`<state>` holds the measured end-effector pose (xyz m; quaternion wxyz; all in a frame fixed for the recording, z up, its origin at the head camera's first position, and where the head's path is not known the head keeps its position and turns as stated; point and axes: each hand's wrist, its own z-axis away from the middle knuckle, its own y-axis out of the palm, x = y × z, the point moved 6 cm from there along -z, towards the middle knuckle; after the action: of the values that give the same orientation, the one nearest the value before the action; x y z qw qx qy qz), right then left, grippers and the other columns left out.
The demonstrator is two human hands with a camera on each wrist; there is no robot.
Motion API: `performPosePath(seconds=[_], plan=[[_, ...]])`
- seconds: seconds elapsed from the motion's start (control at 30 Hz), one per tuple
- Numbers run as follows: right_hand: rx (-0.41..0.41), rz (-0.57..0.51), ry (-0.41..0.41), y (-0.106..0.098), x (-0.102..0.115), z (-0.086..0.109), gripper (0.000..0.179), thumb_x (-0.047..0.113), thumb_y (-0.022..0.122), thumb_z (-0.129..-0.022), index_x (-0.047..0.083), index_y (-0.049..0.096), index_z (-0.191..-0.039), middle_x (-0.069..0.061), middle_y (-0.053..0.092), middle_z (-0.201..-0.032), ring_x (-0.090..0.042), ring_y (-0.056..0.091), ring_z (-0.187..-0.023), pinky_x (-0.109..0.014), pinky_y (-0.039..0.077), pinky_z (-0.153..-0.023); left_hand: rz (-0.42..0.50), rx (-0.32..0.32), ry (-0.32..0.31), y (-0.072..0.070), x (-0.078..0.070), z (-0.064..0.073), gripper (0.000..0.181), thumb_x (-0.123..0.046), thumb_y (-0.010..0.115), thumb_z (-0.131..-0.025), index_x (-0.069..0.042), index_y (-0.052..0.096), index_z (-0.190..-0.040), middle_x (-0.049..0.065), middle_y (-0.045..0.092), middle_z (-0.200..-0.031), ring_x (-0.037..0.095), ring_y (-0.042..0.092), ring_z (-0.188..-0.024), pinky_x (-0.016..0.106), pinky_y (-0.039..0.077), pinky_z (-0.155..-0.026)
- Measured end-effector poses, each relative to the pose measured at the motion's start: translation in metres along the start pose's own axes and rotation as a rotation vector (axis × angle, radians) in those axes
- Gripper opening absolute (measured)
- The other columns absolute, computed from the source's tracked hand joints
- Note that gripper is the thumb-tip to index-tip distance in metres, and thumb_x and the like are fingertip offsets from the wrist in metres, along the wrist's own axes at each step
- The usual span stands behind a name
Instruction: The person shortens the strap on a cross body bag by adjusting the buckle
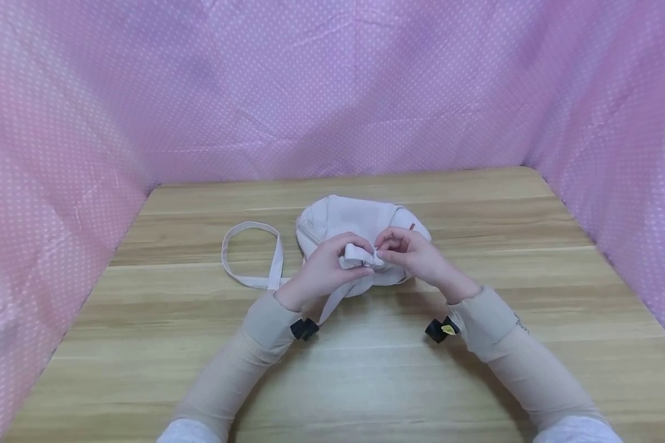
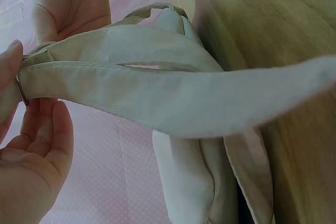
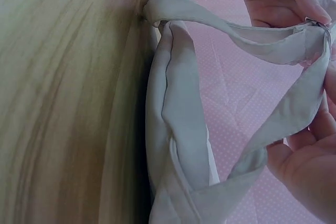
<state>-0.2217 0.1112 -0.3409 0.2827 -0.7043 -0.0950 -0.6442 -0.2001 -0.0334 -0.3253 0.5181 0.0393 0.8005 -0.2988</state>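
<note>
A small off-white bag lies on the table under both hands. My left hand grips its pale strap, which folds over in a small loop between thumb and fingers. Close beside it, my right hand pinches the strap at a thin metal slider buckle. In the left wrist view, two layers of strap run from the fingers past the bag. The right wrist view shows the strap bending from the buckle down towards the bag's seamed edge.
More of the strap forms a loop on the wooden table, left of the bag. Pink dotted cloth hangs behind and along both sides. A small reddish-brown tab shows beyond the right hand. Black wrist cameras sit under the forearms.
</note>
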Motion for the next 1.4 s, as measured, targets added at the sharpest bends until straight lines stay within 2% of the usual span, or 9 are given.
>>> performPosePath(seconds=[0.1,0.3,0.57,0.77,0.9,1.0,1.1,1.23,1.4], plan=[[0.022,-0.019,-0.005,0.0,-0.002,0.001,0.015,-0.001,0.055,-0.089,-0.004,0.052,-0.103,0.012,0.062,-0.079,-0.006,0.058,-0.075,-0.02,0.046,-0.065,-0.009,-0.003,0.005,0.001,0.0,-0.001,0.027,-0.007,0.074,-0.077,-0.007,0.061,-0.101,0.006,0.063,-0.102,0.012,0.056,-0.095,0.024,0.047,-0.086],[0.066,0.052,-0.05,-0.001,-0.008,0.002,0.014,0.004,0.061,-0.087,-0.004,0.061,-0.098,0.009,0.065,-0.087,-0.005,0.06,-0.083,-0.019,0.05,-0.075,-0.036,-0.058,0.033,-0.002,-0.003,-0.001,0.026,-0.007,0.076,-0.075,-0.008,0.063,-0.098,0.005,0.064,-0.095,0.011,0.056,-0.091,0.024,0.046,-0.084],[0.032,0.074,-0.035,-0.002,-0.007,0.001,0.011,0.002,0.06,-0.087,-0.006,0.063,-0.094,0.01,0.065,-0.082,-0.004,0.058,-0.078,-0.019,0.049,-0.07,-0.008,-0.022,-0.008,-0.002,0.0,-0.001,0.027,-0.007,0.075,-0.076,-0.009,0.062,-0.099,0.004,0.064,-0.098,0.011,0.056,-0.093,0.025,0.045,-0.087],[0.038,-0.049,-0.031,0.004,-0.002,0.002,0.011,-0.005,0.058,-0.085,0.0,0.058,-0.095,0.013,0.065,-0.08,-0.002,0.06,-0.077,-0.016,0.049,-0.068,-0.007,0.013,-0.11,0.002,0.006,0.0,0.044,-0.007,0.076,-0.075,-0.012,0.057,-0.114,0.005,0.063,-0.11,0.014,0.057,-0.097,0.028,0.045,-0.089],[0.028,-0.082,0.001,0.007,0.0,0.004,0.017,-0.004,0.058,-0.086,0.009,0.057,-0.096,0.013,0.065,-0.079,-0.001,0.059,-0.071,-0.014,0.046,-0.06,-0.044,-0.002,-0.113,0.001,0.005,0.001,0.059,-0.007,0.076,-0.074,-0.015,0.048,-0.125,0.006,0.06,-0.112,0.016,0.059,-0.097,0.026,0.047,-0.085],[-0.001,-0.068,0.03,0.008,0.001,0.004,0.016,-0.001,0.061,-0.085,0.005,0.057,-0.1,0.013,0.065,-0.078,0.0,0.056,-0.066,-0.014,0.042,-0.055,-0.057,-0.003,-0.099,0.0,0.004,0.001,0.066,-0.008,0.077,-0.074,-0.015,0.043,-0.131,0.007,0.058,-0.112,0.019,0.06,-0.099,0.025,0.048,-0.084],[-0.035,-0.034,0.052,0.007,0.002,0.004,0.02,0.002,0.063,-0.084,-0.002,0.058,-0.103,0.014,0.065,-0.077,0.0,0.056,-0.067,-0.015,0.043,-0.056,-0.035,0.017,-0.136,0.0,0.008,0.001,0.071,-0.01,0.076,-0.075,-0.017,0.039,-0.135,0.007,0.057,-0.112,0.019,0.06,-0.1,0.026,0.051,-0.081],[-0.083,-0.043,0.058,0.0,-0.002,0.007,0.017,-0.001,0.063,-0.083,0.004,0.062,-0.099,0.015,0.065,-0.077,-0.001,0.06,-0.073,-0.016,0.048,-0.064,-0.009,0.071,-0.2,0.0,0.018,0.006,0.063,-0.013,0.072,-0.08,-0.014,0.04,-0.134,0.005,0.059,-0.106,0.018,0.059,-0.1,0.033,0.051,-0.086],[-0.139,-0.145,0.018,-0.009,-0.005,0.01,0.031,-0.004,0.058,-0.085,0.026,0.063,-0.087,0.016,0.065,-0.079,0.0,0.059,-0.076,-0.015,0.048,-0.068,-0.055,0.106,-0.171,-0.002,0.025,0.014,0.04,-0.011,0.063,-0.088,-0.006,0.048,-0.124,0.006,0.06,-0.096,0.014,0.058,-0.091,0.029,0.049,-0.087]])
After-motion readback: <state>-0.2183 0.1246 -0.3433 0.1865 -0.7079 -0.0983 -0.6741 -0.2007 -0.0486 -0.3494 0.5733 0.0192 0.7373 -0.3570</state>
